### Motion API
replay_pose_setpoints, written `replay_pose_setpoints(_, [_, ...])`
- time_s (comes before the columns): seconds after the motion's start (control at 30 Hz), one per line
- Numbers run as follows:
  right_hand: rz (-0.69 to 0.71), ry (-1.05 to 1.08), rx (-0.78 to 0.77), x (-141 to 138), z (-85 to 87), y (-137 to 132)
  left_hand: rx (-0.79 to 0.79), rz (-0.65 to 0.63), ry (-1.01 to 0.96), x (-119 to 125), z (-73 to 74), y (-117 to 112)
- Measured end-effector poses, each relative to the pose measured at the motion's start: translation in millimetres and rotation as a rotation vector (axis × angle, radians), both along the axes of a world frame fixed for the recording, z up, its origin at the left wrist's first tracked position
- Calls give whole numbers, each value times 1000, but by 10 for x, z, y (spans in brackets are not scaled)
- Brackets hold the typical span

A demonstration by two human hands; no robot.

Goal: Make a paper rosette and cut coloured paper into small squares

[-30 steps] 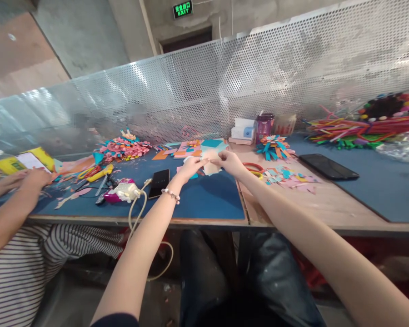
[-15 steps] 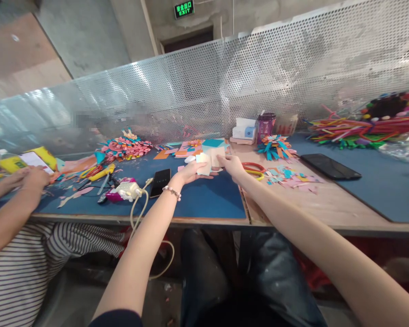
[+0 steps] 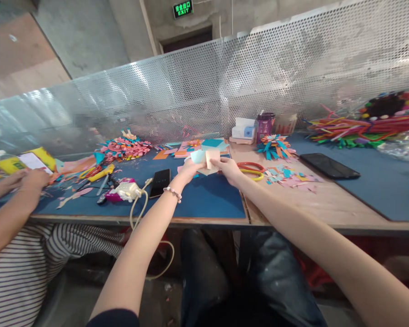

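Small square pieces of paper are between my two hands, above the blue mat (image 3: 207,200). My left hand (image 3: 188,171), with a beaded bracelet on its wrist, is closed on a pale blue paper square (image 3: 198,156). In my right hand (image 3: 229,168) a cream paper square (image 3: 211,158) is pinched between thumb and fingers, its edge close to the blue one. Part of another light piece shows below them; my fingers hide how the pieces overlap. Just behind lie stacked colored sheets (image 3: 214,144), the top one teal.
Red and yellow scissors handles (image 3: 254,170) lie right of my hand, near paper scraps (image 3: 286,175). A black phone (image 3: 160,182) and a white plug with cable (image 3: 131,191) are at left. Farther left, a co-worker's hands (image 3: 34,179) are near a lit phone. A perforated metal screen (image 3: 191,91) stands behind.
The paper squares have shifted in my hands: a pale blue one now shows at the left, and the cream one stands more upright in my right fingers. Both hands stay in nearly the same place.
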State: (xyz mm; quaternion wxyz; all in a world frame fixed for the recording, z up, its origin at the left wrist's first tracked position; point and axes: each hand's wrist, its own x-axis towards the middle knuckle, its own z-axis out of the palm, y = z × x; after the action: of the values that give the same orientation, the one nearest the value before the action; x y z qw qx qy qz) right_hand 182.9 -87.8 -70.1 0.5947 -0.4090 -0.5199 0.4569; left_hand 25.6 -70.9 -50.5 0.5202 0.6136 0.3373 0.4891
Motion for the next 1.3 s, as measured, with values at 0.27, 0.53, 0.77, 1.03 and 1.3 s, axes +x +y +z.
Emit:
replay_pose_setpoints(0.27, [-72, -70, 84, 68, 33, 36, -81, -86, 35, -4, -1, -18])
replay_pose_setpoints(0.53, [-108, -77, 108, 40, 20, 42, 55, -67, -9, 19, -26, 13])
replay_pose_setpoints(0.77, [-171, -71, 119, 77, 8, 80, -13, -79, 25, -12, -24, 15])
replay_pose_setpoints(1.03, [-236, -75, 154, 111, 13, 114, -90, -94, 21, -13, 18, -28])
replay_pose_setpoints(1.3, [-205, -78, 168, 92, 4, 129, -31, -64, 35, -23, 24, -46])
